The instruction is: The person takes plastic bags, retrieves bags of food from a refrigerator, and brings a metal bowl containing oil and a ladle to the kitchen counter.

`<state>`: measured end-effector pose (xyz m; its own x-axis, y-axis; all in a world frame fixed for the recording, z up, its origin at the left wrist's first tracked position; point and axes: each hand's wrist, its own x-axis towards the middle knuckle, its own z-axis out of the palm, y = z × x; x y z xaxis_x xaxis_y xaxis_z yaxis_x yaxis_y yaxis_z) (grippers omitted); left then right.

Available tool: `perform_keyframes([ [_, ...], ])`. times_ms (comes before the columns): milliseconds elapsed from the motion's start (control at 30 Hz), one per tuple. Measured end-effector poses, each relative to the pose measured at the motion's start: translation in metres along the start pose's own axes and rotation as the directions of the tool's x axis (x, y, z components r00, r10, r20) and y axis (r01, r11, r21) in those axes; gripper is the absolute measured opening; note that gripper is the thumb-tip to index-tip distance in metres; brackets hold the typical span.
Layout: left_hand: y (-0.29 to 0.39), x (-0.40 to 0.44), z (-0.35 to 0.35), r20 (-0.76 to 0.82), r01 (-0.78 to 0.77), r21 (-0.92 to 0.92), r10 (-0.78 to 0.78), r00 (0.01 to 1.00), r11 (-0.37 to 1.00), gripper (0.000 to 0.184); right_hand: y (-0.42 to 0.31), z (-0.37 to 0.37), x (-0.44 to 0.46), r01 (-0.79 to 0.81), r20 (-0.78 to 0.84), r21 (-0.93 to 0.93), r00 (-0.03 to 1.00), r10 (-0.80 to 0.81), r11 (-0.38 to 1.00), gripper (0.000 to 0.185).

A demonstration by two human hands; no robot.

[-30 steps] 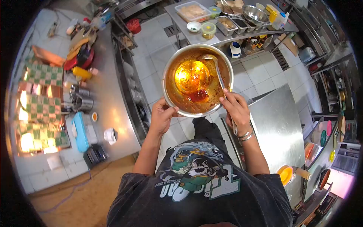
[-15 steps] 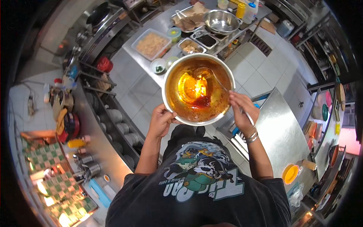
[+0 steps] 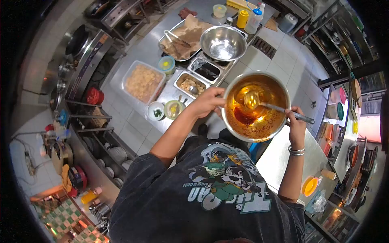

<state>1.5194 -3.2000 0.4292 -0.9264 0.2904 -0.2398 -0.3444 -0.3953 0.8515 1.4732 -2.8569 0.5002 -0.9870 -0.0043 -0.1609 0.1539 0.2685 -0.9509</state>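
A round metal bowl (image 3: 231,128), coated inside with reddish-orange oily sauce, is held up in front of my body. My left hand (image 3: 209,102) is closed on the bowl's left rim. At the right rim, my right hand (image 3: 296,126) grips the bowl, its fingers close under the handle of a metal ladle (image 3: 279,108). The ladle's round head lies inside the bowl over the sauce, and its handle sticks out past the right rim.
On the steel table (image 3: 123,109) are a large empty metal bowl (image 3: 223,43), a tub of light brown food (image 3: 143,83), a tray with tongs (image 3: 190,36) and squeeze bottles (image 3: 242,18). A steel counter (image 3: 279,158) stands at the right.
My hands and the bowl have moved right as the view turned toward the food table. The ladle handle has swung out over the right rim, and my right hand is now at that rim.
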Motion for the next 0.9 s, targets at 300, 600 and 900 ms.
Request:
perform_keyframes([
  [300,0.046,0.156,0.008,0.119,0.072,0.043,-0.077,0.99,0.996,0.01,0.017,-0.034,0.075,-0.089,-0.011,0.085,0.996,0.091,0.992,0.013],
  [600,0.037,0.161,-0.106,-0.597,0.551,0.759,0.71,0.374,0.347,0.048,0.036,-0.088,0.266,0.088,-0.228,0.07,0.971,-0.07,0.994,0.014],
  [900,-0.002,0.166,-0.095,-0.923,-0.089,0.004,0.038,0.382,0.996,0.02,-0.01,-0.085,0.395,0.062,-0.093,0.205,0.995,-0.044,0.977,0.023],
])
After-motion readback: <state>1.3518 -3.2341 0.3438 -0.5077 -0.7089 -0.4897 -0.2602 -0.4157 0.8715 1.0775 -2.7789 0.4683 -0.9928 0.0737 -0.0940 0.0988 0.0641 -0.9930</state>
